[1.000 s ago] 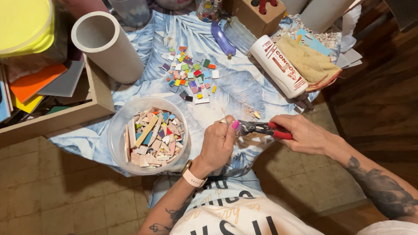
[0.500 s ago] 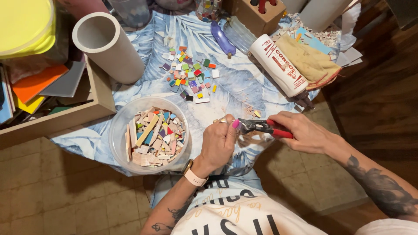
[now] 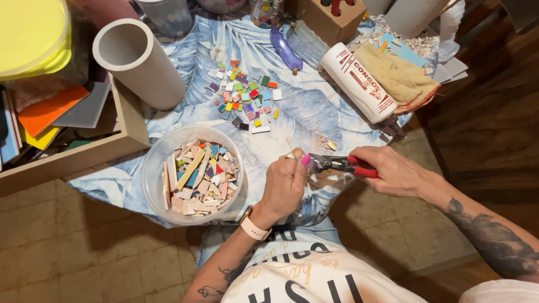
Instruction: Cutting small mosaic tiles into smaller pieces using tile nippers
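Observation:
My right hand [image 3: 393,171] grips red-handled tile nippers [image 3: 339,164], their dark jaws pointing left. My left hand [image 3: 285,182] is closed at the jaws, fingertips pinched on a small piece that the fingers hide. Both hands hover over the front edge of a blue leaf-patterned cloth [image 3: 292,120]. Just left of my left hand stands a clear round tub [image 3: 154,168] with several broken tile pieces [image 3: 199,179] in mixed colours. Farther back lies a loose scatter of small coloured tile squares [image 3: 244,101].
A white wide tube [image 3: 140,62] lies at the back left beside a wooden tray [image 3: 120,134] of coloured sheets. A white cartridge tube [image 3: 359,84], tan cloth [image 3: 398,76], purple bottle [image 3: 283,49] and wooden block [image 3: 325,19] sit at the back. Tiled floor lies below.

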